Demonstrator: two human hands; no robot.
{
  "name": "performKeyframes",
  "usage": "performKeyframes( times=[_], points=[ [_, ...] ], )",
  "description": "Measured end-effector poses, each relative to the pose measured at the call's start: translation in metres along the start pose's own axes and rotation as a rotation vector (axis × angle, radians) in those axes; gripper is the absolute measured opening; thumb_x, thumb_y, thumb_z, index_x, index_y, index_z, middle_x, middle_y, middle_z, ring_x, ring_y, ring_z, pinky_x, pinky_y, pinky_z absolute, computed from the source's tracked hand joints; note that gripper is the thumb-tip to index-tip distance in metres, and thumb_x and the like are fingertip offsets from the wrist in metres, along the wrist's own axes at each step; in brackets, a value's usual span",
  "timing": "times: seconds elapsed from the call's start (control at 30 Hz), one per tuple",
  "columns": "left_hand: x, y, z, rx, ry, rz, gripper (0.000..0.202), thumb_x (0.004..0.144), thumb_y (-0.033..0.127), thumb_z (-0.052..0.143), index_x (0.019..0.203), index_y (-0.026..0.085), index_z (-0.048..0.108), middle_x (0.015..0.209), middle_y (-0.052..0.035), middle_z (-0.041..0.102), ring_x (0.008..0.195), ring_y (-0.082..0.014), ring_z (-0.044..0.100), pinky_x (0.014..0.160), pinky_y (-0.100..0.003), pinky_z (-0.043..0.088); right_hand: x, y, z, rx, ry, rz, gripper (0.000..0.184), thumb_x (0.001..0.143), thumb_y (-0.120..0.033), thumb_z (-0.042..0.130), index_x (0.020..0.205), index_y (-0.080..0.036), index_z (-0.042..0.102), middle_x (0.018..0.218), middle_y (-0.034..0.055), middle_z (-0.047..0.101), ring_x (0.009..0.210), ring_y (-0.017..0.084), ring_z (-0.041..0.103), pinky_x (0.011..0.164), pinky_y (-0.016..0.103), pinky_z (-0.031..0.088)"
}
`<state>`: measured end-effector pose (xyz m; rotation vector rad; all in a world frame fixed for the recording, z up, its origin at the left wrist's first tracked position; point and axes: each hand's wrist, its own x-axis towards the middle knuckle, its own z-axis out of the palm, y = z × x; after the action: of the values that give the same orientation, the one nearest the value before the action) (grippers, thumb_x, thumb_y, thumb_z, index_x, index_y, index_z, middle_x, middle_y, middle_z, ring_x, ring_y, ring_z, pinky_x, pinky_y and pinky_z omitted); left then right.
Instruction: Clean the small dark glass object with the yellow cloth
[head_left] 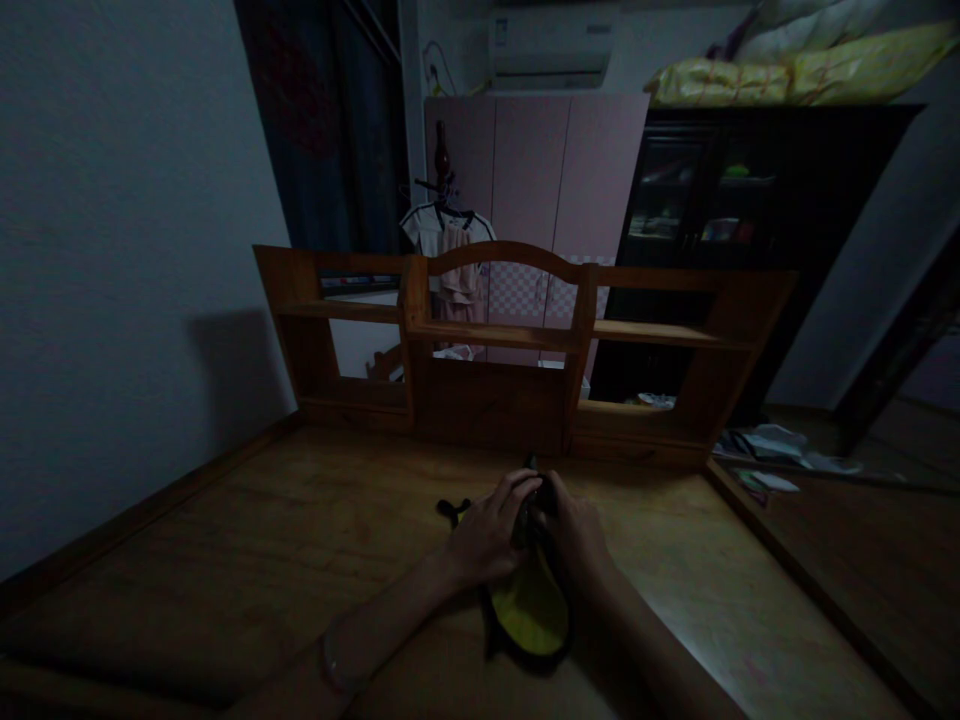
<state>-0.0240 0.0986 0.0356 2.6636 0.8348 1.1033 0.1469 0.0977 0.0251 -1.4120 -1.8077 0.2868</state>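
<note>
A yellow item with black edging (pixel 530 605) lies on the wooden bed board, its rounded end toward me. It has the outline of a shoe sole, but the dim light leaves its exact kind unclear. A black strap or tab sticks out on its left, and a dark corner points away at the far end. My left hand (pixel 487 530) is closed on its dark far part, fingers bent over the top. Facing it, my right hand (pixel 576 528) grips the same dark part from the right. What lies between the fingertips is mostly hidden.
Beyond my hands stands a wooden headboard with shelves (pixel 495 400). A wall (pixel 135 250) rises on the left. Behind are a pink wardrobe (pixel 525 180), hanging clothes (pixel 457 250) and a dark cabinet (pixel 750 200). A raised wooden edge (pixel 795 570) runs along the right.
</note>
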Motion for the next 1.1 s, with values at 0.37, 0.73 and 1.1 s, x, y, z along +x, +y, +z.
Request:
performKeyframes(
  times=[0.37,0.73,1.1],
  points=[
    [0.000,0.001,-0.002,-0.038,-0.064,-0.009,0.089,0.064,0.009,0.060,0.141,0.024,0.019,0.143,-0.0094,0.030,0.130,-0.0269,0.035,0.103,-0.044,0.041,0.004,0.014,0.001,-0.056,-0.123,-0.042,0.062,0.073,-0.018,0.063,0.131,-0.018,0.042,0.091,0.0075,0.069,0.075,0.022,0.064,0.062,0.025,0.044],
    [-0.003,-0.005,0.004,-0.005,-0.189,0.024,0.091,0.060,0.007,0.059,0.140,0.023,0.018,0.143,-0.0095,0.029,0.131,-0.0275,0.032,0.106,-0.043,0.036,0.006,0.002,-0.019,-0.014,-0.285,-0.156,0.093,0.067,-0.012,0.069,0.145,-0.027,0.020,0.104,0.0057,0.065,0.087,0.023,0.065,0.071,0.027,0.046],
    [-0.002,-0.006,0.001,-0.002,-0.204,0.016,0.090,0.062,0.006,0.057,0.140,0.025,0.019,0.144,-0.0078,0.026,0.133,-0.0264,0.028,0.107,-0.041,0.035,0.003,0.002,-0.011,0.032,-0.201,-0.199,0.081,0.075,-0.006,0.055,0.144,-0.026,0.019,0.111,0.0080,0.063,0.088,0.023,0.065,0.071,0.029,0.049]
  ],
)
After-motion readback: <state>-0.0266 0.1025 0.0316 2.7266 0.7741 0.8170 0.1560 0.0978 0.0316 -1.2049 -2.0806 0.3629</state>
